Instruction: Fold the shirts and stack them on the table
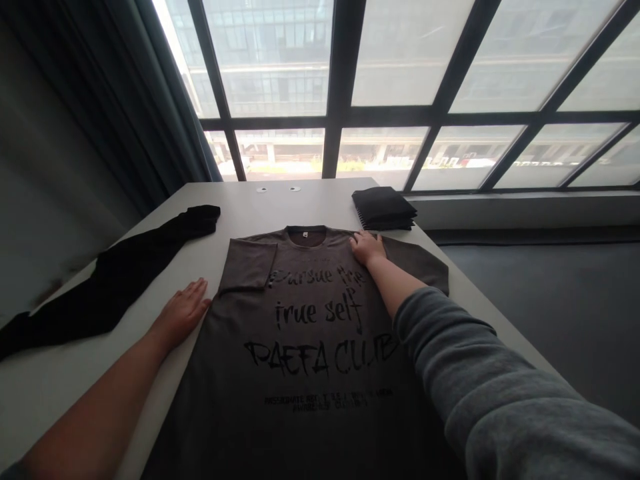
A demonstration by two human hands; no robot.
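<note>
A dark grey-brown T-shirt (320,327) with black lettering lies front up, its collar away from me. Its left sleeve (249,265) is laid inward over the chest, while the right sleeve (417,260) spreads outward. My left hand (183,310) rests open on the table just beside the shirt's left edge, fingers stretched and fingertips close to the folded sleeve. On the shirt near the right shoulder seam, my right hand (367,248) lies with its fingers apart, touching the cloth. The shirt's lower end runs out of view at the bottom.
A long black garment (115,280) lies along the left of the white table (230,200). At the back right corner sits a stack of folded black cloth (384,208). Two small white pieces (295,189) lie near the far edge. A dark curtain (150,100) hangs left, before large windows.
</note>
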